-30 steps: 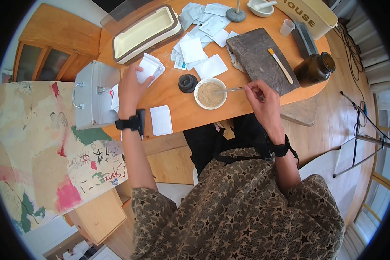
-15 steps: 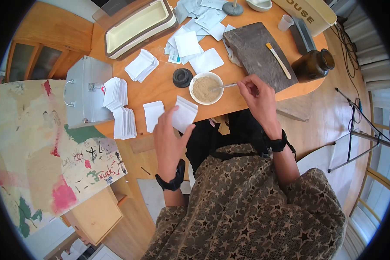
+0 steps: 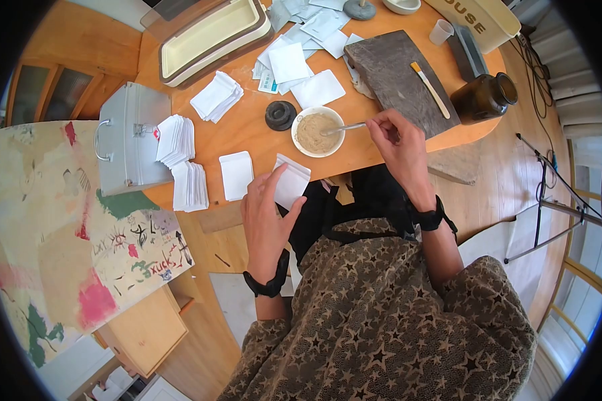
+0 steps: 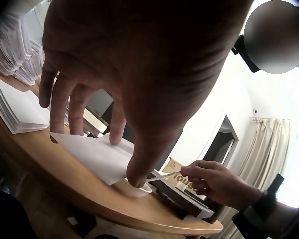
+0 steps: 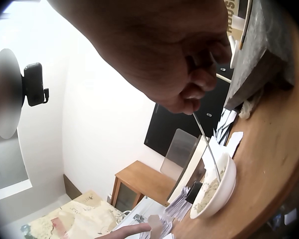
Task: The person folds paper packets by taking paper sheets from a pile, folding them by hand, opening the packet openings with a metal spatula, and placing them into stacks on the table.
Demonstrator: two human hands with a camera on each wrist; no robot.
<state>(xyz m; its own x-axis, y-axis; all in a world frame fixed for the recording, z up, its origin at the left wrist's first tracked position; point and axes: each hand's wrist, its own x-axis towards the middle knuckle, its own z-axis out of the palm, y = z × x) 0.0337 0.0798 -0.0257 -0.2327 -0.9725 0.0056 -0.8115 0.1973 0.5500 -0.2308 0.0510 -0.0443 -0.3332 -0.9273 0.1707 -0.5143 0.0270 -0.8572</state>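
Observation:
My left hand (image 3: pixel 266 214) holds a white paper envelope (image 3: pixel 291 184) by its edges, between the thumb and fingers, at the table's front edge. In the left wrist view the thumb is on one side of the envelope (image 4: pixel 97 157) and fingertips are on the other. Just beyond it stands a white bowl (image 3: pixel 318 156) of beige powder (image 3: pixel 312 132). My right hand (image 3: pixel 403 144) pinches the handle of a thin metal spoon (image 3: pixel 349 127), whose far end is sunk in the powder. The right wrist view shows the spoon (image 5: pixel 207 142) slanting down into the bowl (image 5: pixel 227 186).
White envelope stacks (image 3: pixel 236 176) lie left of the bowl, two beside a grey metal case (image 3: pixel 130 150). A dark round weight (image 3: pixel 280 115) sits by the bowl. Further right are a dark stone slab (image 3: pixel 394 73) with a brush (image 3: pixel 431 90) and a brown jar (image 3: pixel 478 100).
My left hand has left the rear envelope pile and come to the front edge, now holding an envelope beside the bowl. My right hand has kept the spoon in the powder.

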